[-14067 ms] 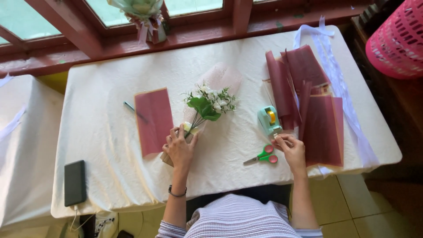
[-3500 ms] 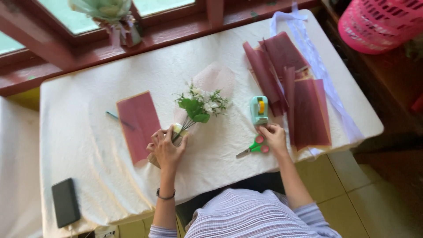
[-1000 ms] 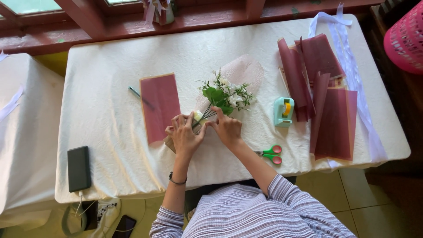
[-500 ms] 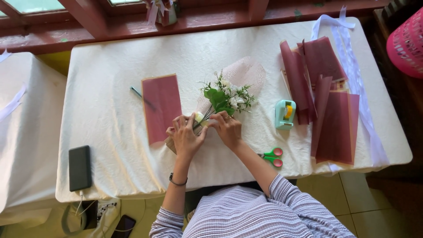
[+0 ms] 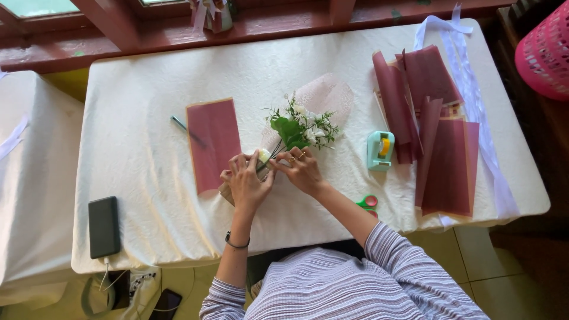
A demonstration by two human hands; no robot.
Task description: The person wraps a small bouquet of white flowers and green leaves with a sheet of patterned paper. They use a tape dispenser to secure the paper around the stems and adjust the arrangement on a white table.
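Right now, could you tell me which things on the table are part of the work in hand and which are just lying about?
In hand:
- left hand and right hand on the bouquet stems
- flowers
- pale wrap

Lying about:
- single red sheet
- pen
- tape dispenser
- scissors
- red sheets
- white ribbon
- phone

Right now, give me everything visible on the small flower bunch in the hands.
The flower bunch is a small spray of green leaves and tiny white blossoms on thin stems, lying on the white tablecloth with heads pointing away from the person. A pale pink mesh wrap sits behind it. The left hand and right hand pinch the stem ends.
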